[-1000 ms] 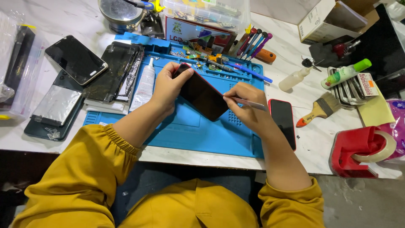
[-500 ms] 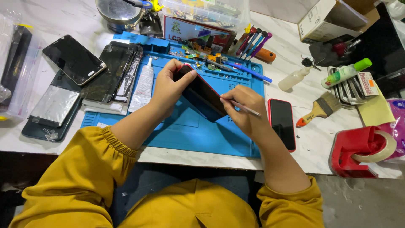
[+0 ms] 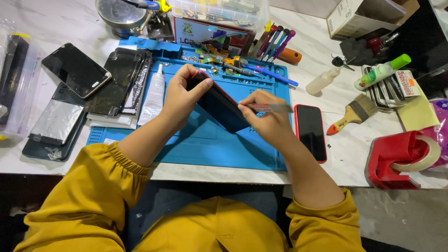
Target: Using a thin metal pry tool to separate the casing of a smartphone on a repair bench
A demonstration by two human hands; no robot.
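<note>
Our left hand (image 3: 179, 95) grips the phone (image 3: 219, 106), long axis running from the mat's (image 3: 205, 144) far-left corner toward near-right; our right hand (image 3: 267, 119) pinches a thin tool (image 3: 273, 108).

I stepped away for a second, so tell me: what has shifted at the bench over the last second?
The right hand slid its thin tool along the edge of the dark phone toward the left hand, which tipped the phone a little steeper. Nothing was let go. The red-edged phone and brush stayed put.
</note>
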